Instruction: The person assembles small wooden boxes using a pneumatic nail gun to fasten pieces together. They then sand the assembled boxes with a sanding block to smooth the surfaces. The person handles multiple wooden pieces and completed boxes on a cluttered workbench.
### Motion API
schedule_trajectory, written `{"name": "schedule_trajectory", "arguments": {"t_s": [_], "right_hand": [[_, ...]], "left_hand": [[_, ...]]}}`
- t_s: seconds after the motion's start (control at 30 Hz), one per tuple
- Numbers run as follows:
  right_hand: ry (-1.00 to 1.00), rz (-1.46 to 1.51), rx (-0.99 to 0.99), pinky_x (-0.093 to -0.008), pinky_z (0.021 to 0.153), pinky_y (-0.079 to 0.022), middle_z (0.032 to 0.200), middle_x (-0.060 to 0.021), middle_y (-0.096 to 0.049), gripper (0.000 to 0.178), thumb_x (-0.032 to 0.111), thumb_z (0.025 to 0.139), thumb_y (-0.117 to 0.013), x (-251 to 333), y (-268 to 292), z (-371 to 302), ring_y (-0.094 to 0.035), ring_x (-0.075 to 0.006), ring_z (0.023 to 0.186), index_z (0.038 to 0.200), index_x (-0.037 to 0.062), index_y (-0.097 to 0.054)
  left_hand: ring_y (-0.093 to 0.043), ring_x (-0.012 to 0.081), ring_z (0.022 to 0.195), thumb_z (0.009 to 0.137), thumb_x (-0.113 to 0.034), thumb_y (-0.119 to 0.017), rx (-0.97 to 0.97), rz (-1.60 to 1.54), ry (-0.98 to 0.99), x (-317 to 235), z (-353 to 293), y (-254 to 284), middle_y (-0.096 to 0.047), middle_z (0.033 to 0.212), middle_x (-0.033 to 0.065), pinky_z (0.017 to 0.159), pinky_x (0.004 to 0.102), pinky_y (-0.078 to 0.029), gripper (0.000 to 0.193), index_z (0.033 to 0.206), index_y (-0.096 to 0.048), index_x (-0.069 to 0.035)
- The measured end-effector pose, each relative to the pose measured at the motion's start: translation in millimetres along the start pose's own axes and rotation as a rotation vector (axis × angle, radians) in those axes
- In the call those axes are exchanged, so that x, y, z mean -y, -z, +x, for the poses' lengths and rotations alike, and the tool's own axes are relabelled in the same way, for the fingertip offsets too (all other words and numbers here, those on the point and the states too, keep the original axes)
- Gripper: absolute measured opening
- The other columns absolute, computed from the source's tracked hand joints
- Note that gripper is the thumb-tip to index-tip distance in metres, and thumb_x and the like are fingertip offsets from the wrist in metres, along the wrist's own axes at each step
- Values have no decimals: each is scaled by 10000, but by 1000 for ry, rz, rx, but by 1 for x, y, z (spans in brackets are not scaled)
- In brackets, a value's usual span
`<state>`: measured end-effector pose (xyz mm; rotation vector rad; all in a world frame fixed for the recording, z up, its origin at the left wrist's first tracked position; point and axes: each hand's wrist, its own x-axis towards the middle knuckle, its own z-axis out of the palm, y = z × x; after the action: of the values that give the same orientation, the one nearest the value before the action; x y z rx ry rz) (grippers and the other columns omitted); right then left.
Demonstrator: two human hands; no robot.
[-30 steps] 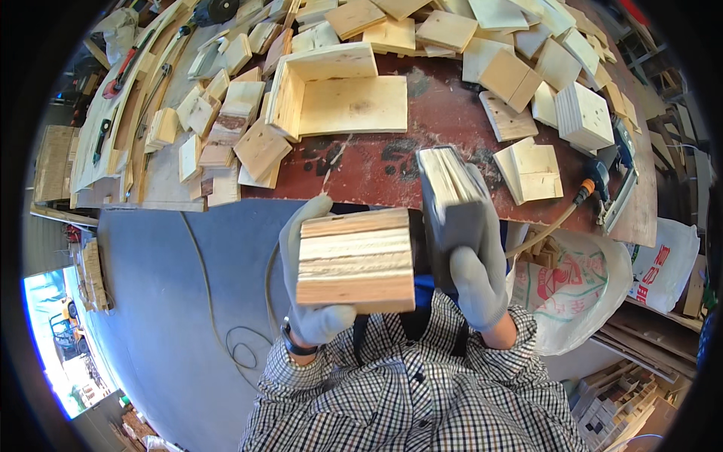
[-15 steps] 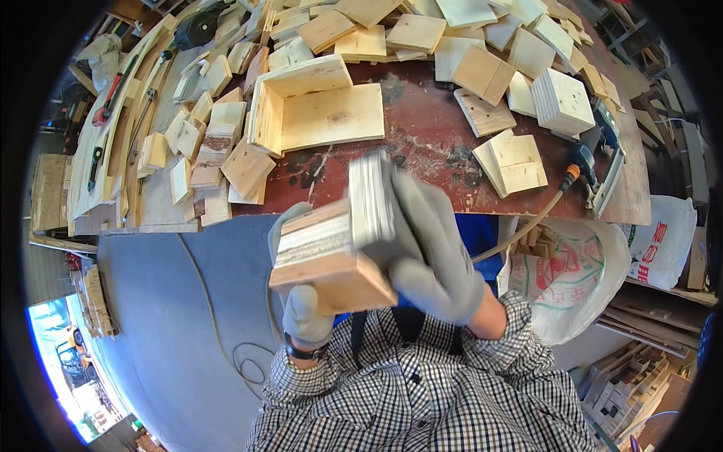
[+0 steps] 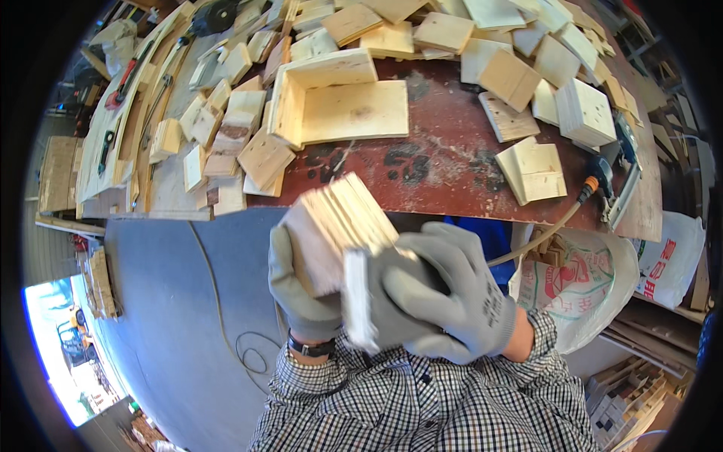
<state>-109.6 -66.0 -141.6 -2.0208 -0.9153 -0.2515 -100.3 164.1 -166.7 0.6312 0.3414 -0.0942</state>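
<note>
Before me stretched a worn, dark red bench (image 3: 444,172). On it, I saw an open-sided pale wooden box (image 3: 354,117); to my right lay two overlapping pale wooden pieces (image 3: 538,169), a stack of square wooden boards (image 3: 586,113) and a blue tool (image 3: 605,167) with an orange hose fitting (image 3: 590,184).

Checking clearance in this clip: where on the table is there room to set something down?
Widest: the dusty red tabletop between the open-sided wooden box and the overlapping boards, beyond the right hand. A narrower strip separates those boards from the hose-fed tool. Crowded: the far side, with piled boards, and left of the box, with wood blocks.
</note>
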Motion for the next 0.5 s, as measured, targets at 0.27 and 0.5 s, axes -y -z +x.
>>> {"name": "schedule_trajectory", "arguments": {"t_s": [0.27,0.5], "right_hand": [[17,-44,-77,-523,1067,-415,1386,-267,-554,706,433,927,-681,-40,21,28,-560,-420,1205,1508,51,-558],[75,-122,138,-550,1036,-455,1371,-214,-560,641,450,892,-734,-20,19,9,-560,-403,1196,1456,170,-617]], "left_hand": [[-635,254,1279,1143,-326,-469,76,773,-239,3,4,32,-607,1431,133,1077,406,-555,499,1510,-483,11],[-644,282,1277,1086,-426,-552,28,772,-216,-14,2,19,-616,1438,144,1069,455,-564,570,1492,-490,-31]]}}
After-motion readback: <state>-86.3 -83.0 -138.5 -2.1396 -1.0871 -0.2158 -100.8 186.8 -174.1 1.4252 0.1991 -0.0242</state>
